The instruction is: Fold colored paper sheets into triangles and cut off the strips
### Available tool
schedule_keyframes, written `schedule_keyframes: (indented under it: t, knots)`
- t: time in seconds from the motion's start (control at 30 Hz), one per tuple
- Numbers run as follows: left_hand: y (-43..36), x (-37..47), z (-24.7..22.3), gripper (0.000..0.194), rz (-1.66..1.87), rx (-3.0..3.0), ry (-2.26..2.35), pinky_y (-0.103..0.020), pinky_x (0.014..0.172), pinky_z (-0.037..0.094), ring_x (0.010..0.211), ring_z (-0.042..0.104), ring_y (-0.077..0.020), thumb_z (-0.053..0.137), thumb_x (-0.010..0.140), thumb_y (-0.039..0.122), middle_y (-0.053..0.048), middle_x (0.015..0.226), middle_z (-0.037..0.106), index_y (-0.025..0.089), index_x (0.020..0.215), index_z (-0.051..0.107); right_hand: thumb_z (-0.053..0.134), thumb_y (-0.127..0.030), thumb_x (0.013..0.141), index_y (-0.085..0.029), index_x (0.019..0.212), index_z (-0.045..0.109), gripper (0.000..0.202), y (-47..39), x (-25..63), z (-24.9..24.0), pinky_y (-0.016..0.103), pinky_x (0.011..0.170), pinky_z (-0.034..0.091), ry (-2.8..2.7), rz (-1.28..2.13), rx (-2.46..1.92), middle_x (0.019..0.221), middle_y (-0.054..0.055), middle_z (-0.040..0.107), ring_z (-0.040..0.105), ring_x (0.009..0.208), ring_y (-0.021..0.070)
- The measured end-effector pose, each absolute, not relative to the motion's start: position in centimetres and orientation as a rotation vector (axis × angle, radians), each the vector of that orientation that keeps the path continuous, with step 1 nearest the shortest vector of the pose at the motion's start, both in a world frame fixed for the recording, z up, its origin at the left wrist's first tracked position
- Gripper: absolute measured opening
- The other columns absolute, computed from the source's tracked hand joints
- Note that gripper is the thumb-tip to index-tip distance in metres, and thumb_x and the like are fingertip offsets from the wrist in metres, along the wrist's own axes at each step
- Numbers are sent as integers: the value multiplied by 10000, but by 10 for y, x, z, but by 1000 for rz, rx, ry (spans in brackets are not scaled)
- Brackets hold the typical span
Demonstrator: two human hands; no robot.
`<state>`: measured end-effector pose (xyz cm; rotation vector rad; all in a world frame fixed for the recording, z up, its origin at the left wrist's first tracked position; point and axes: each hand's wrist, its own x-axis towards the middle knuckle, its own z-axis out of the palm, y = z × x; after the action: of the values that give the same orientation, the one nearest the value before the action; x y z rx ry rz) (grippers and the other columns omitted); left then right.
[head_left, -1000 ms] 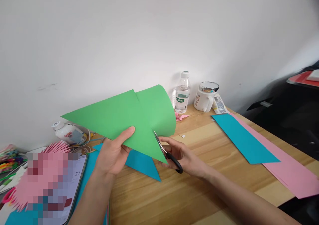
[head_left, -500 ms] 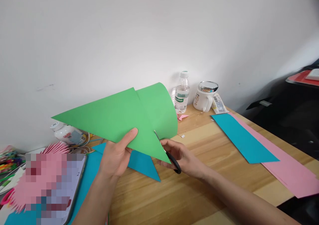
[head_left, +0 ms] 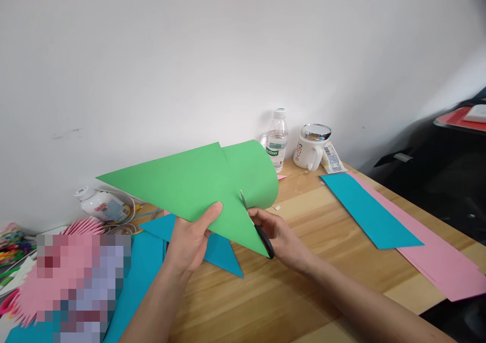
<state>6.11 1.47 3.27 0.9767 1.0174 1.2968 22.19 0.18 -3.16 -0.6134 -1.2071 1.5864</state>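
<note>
A large sheet of green paper point(head_left: 182, 181) is held up above the table, its left end pointed and its right part curled over. My left hand point(head_left: 193, 242) pinches its lower edge, thumb on top and fingers beneath. Black-handled scissors point(head_left: 265, 239) are gripped in my right hand point(head_left: 279, 237), by the lower right corner of the green paper. One blade shows over the paper, along a cut line running up from that corner; the other blade is hidden. Under the green paper lies a piece of blue paper point(head_left: 224, 254) on the wooden table point(head_left: 228, 312).
A water bottle point(head_left: 278, 140) and a white mug point(head_left: 309, 151) stand by the wall. Blue paper point(head_left: 368, 209) and pink paper point(head_left: 444, 267) lie at right. At left are a white plastic bottle point(head_left: 102, 204), a fringed pink paper piece point(head_left: 34, 297) and more blue paper point(head_left: 140, 272).
Both hands and the green paper have shifted a little to the right. The curled part sits lower, and the scissors have moved slightly along with the paper.
</note>
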Motion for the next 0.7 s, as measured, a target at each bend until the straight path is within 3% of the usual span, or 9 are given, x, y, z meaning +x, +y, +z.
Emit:
schedule_keyframes:
  t: [0.27,0.5,0.7]
  knots:
    - [16,63,31,622,1314,861,1048,-327,769,546,1043,596,-257,768,612,218,-57,1095,670,230,1194,551,792,-340,617,-208,921,584,392,0,220,-31,269,748,474,-1197,1542,-602,871,23,662,624,784,153]
    - [15,64,31,639,1323,841,1052,-306,730,555,1006,613,-253,772,602,206,-68,1083,674,215,1198,542,715,-390,710,-202,927,584,315,0,220,-30,271,744,483,-1240,1501,-625,889,38,671,633,797,152]
    - [15,64,32,600,1292,846,1043,-313,717,560,986,623,-253,758,623,212,-70,1099,668,214,1187,552,766,-433,628,-207,918,588,409,0,219,-30,280,723,498,-1221,1500,-644,868,33,676,635,781,164]
